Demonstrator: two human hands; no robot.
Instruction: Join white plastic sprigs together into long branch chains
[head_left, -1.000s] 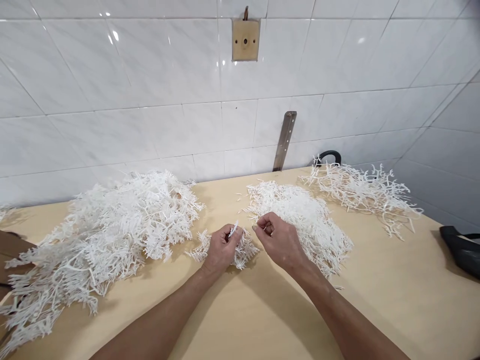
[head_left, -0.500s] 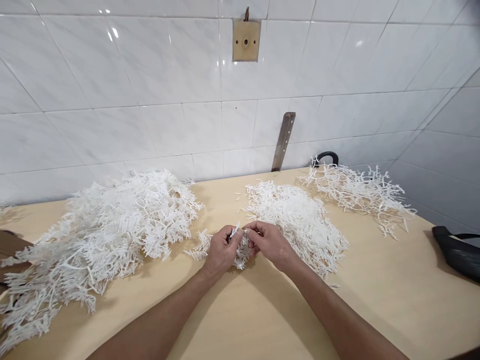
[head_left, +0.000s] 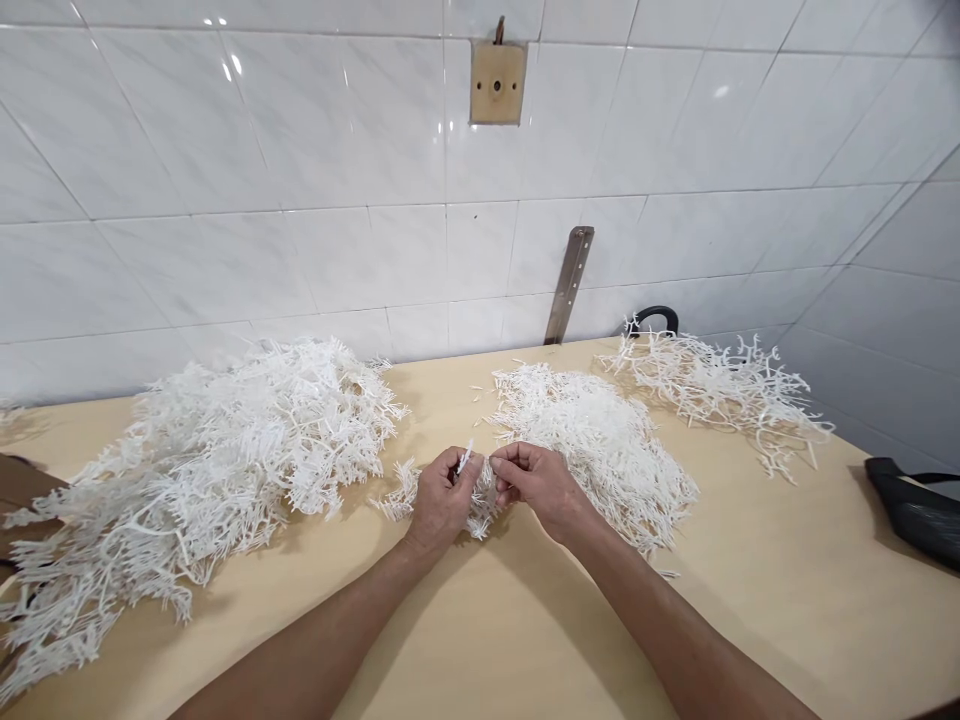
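My left hand (head_left: 441, 497) is closed around a white branched plastic sprue (head_left: 480, 518); a thin stem of it sticks up past the thumb, and twiggy ends show below the fingers. Close by on the right, my right hand (head_left: 538, 482) pinches thumb and forefinger together at the sprue's edge; whatever is between the tips is too small to make out. A small clump of white sprue (head_left: 401, 490) lies just left of my left hand. Behind my right hand spreads a heap of small loose white plastic pieces (head_left: 600, 430).
A large tangled pile of white sprues (head_left: 262, 440) covers the table's left side. Bare branched stems (head_left: 712, 380) lie at the back right, near a black curved handle (head_left: 658, 318). A black object (head_left: 915, 510) sits at the right edge. A metal bracket (head_left: 570, 285) stands against the tiled wall.
My right fingertips have drawn slightly away from my left hand, to the right. The view has shifted a little; the piles look the same.
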